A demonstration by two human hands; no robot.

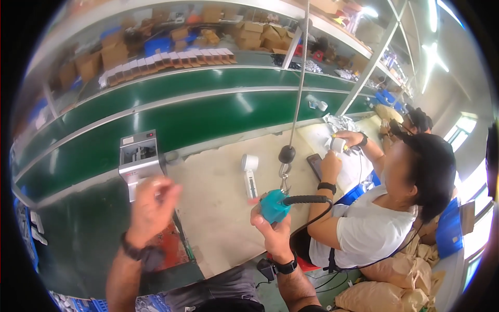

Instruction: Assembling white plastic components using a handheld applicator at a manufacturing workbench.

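Observation:
My right hand (pixel 270 226) grips a teal electric screwdriver (pixel 274 205) that hangs by a hook and cable (pixel 297 99) from above; a black cord runs off its top to the right. Just beyond it, a white handheld device (pixel 250 171) with a round head lies on the beige work mat (pixel 218 208). My left hand (pixel 152 205) is raised over the bench, blurred, with its fingers loosely curled and seemingly nothing in them. It hovers in front of a small grey metal machine (pixel 138 156).
A co-worker in a white shirt (pixel 364 229) sits at my right, holding a small white part (pixel 339 144) with a phone (pixel 315 165) beside it. A green conveyor (pixel 208 117) runs behind the bench. Shelves above carry cardboard boxes (pixel 249 34). Tan sacks (pixel 384 291) lie on the floor.

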